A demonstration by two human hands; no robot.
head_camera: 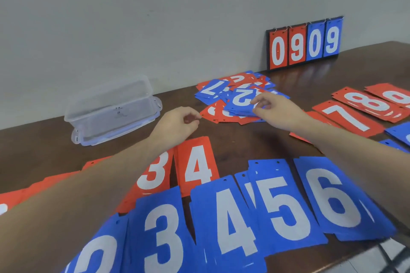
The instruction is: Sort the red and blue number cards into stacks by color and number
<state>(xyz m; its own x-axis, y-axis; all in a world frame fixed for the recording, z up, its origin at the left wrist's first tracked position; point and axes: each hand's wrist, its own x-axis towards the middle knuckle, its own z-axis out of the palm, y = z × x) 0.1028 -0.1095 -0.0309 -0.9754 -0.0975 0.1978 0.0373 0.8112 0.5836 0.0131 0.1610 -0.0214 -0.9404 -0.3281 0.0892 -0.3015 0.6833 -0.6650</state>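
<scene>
We see red cards (pixel 198 166) and blue cards (pixel 286 208), all with white numerals. Far right, our scoreboard (pixel 305 44) shows 2 red and 2 blue panels on black. The table (pixel 44 139) is dark brown, the box (pixel 113 109) clear, the wall (pixel 133 17) grey.

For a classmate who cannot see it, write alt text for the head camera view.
Two bare hands reach into an unsorted pile of cards: the right hand pinches a blue 2 card, the left hand hovers beside it. Sorted red and blue stacks lie nearer on the brown table, with a clear plastic box at left.
</scene>
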